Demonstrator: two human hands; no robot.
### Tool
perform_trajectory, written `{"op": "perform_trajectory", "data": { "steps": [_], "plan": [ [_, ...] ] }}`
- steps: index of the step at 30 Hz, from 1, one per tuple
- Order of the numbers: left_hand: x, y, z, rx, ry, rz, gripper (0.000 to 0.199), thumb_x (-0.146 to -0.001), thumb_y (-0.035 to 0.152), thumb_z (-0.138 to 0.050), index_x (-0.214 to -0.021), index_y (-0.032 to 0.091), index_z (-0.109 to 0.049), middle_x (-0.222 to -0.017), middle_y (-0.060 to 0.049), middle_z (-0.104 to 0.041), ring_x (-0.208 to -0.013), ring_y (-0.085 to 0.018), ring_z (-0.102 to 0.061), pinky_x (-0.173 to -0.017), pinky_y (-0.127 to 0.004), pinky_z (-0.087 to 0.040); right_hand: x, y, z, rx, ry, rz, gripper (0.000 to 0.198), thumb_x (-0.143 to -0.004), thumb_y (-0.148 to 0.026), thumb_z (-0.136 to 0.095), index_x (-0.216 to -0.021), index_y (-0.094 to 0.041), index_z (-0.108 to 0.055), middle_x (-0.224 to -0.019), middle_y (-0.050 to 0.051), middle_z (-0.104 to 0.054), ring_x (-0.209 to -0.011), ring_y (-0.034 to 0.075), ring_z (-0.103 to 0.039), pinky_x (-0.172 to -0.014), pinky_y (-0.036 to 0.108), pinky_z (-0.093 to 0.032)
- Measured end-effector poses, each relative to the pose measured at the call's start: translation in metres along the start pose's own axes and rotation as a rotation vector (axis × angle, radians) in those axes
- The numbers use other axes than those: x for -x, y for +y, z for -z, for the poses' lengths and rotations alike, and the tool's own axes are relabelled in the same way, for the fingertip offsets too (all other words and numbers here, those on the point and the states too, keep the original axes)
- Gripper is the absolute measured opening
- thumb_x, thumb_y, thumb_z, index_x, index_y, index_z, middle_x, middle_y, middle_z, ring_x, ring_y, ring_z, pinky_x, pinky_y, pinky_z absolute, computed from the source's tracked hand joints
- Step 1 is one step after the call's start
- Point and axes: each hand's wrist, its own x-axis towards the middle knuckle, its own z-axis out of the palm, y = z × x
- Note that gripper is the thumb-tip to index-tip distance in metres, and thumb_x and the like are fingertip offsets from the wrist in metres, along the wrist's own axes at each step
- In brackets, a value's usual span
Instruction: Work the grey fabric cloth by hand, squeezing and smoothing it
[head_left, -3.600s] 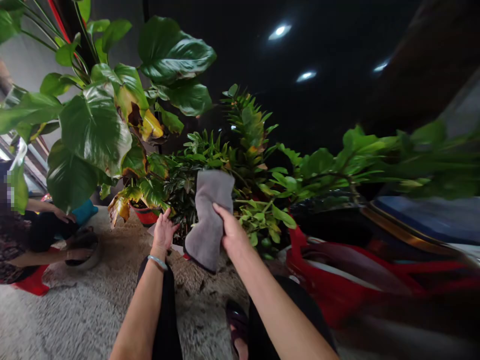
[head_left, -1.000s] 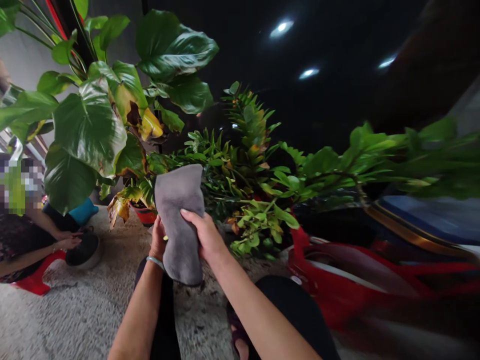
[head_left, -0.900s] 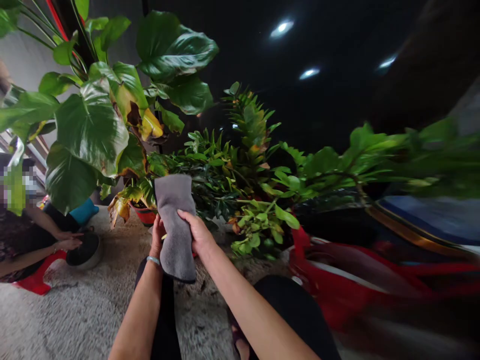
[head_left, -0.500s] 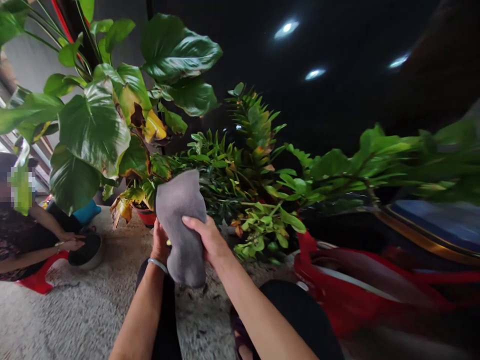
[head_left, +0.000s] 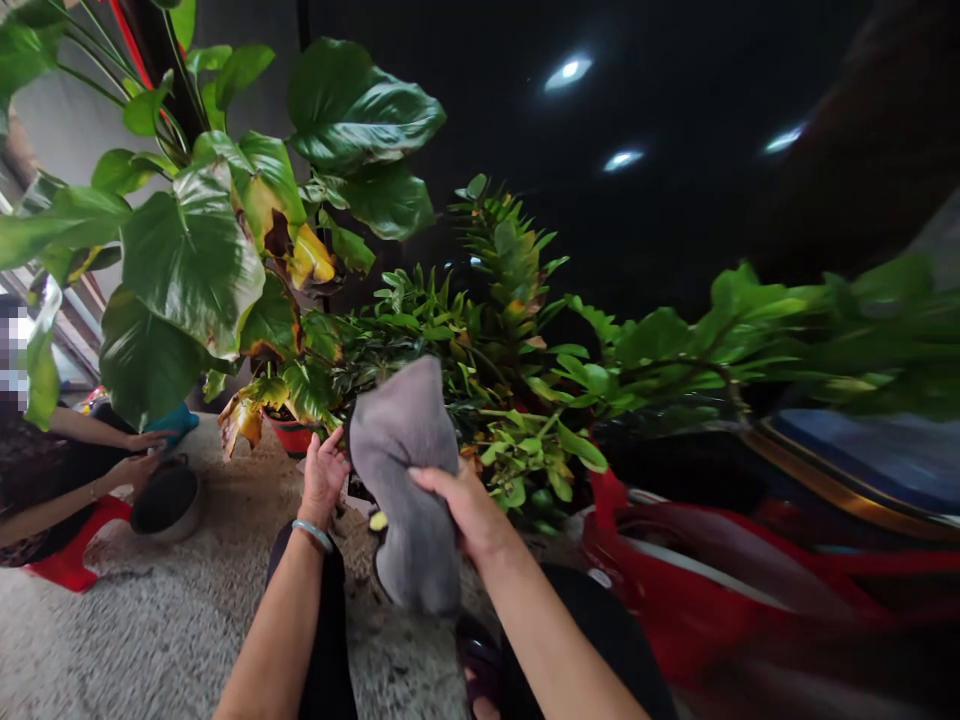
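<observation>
A soft grey piece of plush fabric [head_left: 409, 430], narrow in the middle and wider at both ends, hangs over the ground in front of me. My right hand [head_left: 465, 505] grips its right side, thumb lying across the front; the other fingers are behind it. To its left, my left hand [head_left: 325, 478] is open with fingers spread, apart from the fabric, and a bracelet [head_left: 313, 535] circles that wrist. A small yellow patch [head_left: 378, 521] shows at the fabric's left edge. What lies on its back is hidden.
A large-leaved potted plant [head_left: 187, 240] stands at the left, with smaller leafy plants [head_left: 517, 380] ahead. Someone at the far left sits on a red stool [head_left: 75, 550] beside a dark basin [head_left: 169, 503]. A red bag-like object [head_left: 675, 570] lies at the right.
My left hand has let go of the grey fabric and opened. My right hand has moved the fabric right and slightly down. The other person's hands have lifted away from the basin.
</observation>
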Motion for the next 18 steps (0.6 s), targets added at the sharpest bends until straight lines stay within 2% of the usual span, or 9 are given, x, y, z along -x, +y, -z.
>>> {"op": "perform_trajectory", "data": {
  "steps": [2,4,6,8,10,13,16,18],
  "plan": [
    [0.002,-0.001,-0.002,-0.019,-0.028,-0.008,0.054,-0.098,0.054,-0.043,-0.115,0.012,-0.072,-0.107,-0.015,-0.073,-0.098,-0.026,-0.068,-0.094,-0.041,-0.053,-0.021,-0.013,-0.013,-0.022,-0.026,0.006,0.031,-0.044,-0.026,-0.083,-0.072,-0.016,-0.073,-0.060,0.003,-0.071,-0.053,0.020,-0.062,-0.054,0.030,-0.051],
    [0.006,-0.002,-0.006,-0.043,-0.044,0.006,0.054,-0.099,0.054,-0.040,-0.111,0.013,-0.073,-0.104,-0.014,-0.074,-0.097,-0.026,-0.069,-0.094,-0.041,-0.053,-0.029,-0.005,-0.021,-0.041,-0.020,-0.070,0.028,-0.045,-0.027,-0.082,-0.069,-0.017,-0.072,-0.054,0.001,-0.068,-0.050,0.020,-0.061,-0.053,0.031,-0.051],
    [0.008,-0.001,-0.009,-0.056,-0.034,0.014,0.054,-0.100,0.054,-0.039,-0.111,0.013,-0.073,-0.102,-0.014,-0.075,-0.101,-0.027,-0.069,-0.097,-0.043,-0.052,-0.019,0.019,-0.019,-0.034,-0.032,-0.167,0.025,-0.050,-0.032,-0.082,-0.068,-0.018,-0.072,-0.054,0.003,-0.068,-0.050,0.021,-0.062,-0.053,0.032,-0.051],
    [0.007,0.001,-0.009,-0.044,-0.005,0.030,0.055,-0.100,0.053,-0.039,-0.115,0.012,-0.072,-0.102,-0.015,-0.074,-0.102,-0.028,-0.068,-0.100,-0.044,-0.051,0.004,0.043,-0.009,-0.004,-0.036,-0.228,0.024,-0.055,-0.035,-0.084,-0.069,-0.019,-0.074,-0.058,0.006,-0.071,-0.053,0.023,-0.065,-0.053,0.032,-0.052],
    [0.005,0.003,-0.006,-0.027,0.020,0.047,0.055,-0.100,0.052,-0.038,-0.118,0.012,-0.071,-0.102,-0.014,-0.073,-0.098,-0.027,-0.068,-0.098,-0.046,-0.051,0.028,0.051,0.005,0.022,-0.028,-0.253,0.027,-0.054,-0.037,-0.087,-0.071,-0.019,-0.076,-0.062,0.007,-0.074,-0.055,0.024,-0.067,-0.052,0.031,-0.052],
    [0.003,0.003,-0.002,-0.026,0.008,0.026,0.051,-0.099,0.050,-0.043,-0.119,0.012,-0.070,-0.099,-0.013,-0.071,-0.092,-0.024,-0.066,-0.093,-0.044,-0.052,0.037,0.025,0.017,0.020,-0.001,-0.188,0.037,-0.053,-0.041,-0.089,-0.078,-0.016,-0.077,-0.063,0.008,-0.074,-0.051,0.023,-0.065,-0.048,0.031,-0.052],
    [0.004,0.002,-0.003,-0.026,-0.008,-0.003,0.051,-0.098,0.050,-0.046,-0.119,0.011,-0.071,-0.100,-0.014,-0.069,-0.091,-0.024,-0.065,-0.089,-0.041,-0.053,0.007,-0.015,0.013,-0.085,0.097,0.021,0.040,-0.051,-0.037,-0.088,-0.082,-0.015,-0.075,-0.065,0.006,-0.075,-0.053,0.023,-0.067,-0.052,0.032,-0.056],
    [0.005,0.000,-0.004,-0.031,-0.002,0.004,0.051,-0.098,0.050,-0.046,-0.120,0.011,-0.071,-0.099,-0.014,-0.069,-0.090,-0.023,-0.065,-0.089,-0.040,-0.053,-0.017,-0.023,0.009,-0.173,0.189,0.065,0.033,-0.051,-0.031,-0.085,-0.079,-0.018,-0.073,-0.062,0.004,-0.074,-0.055,0.024,-0.068,-0.056,0.034,-0.059]
  ]
}}
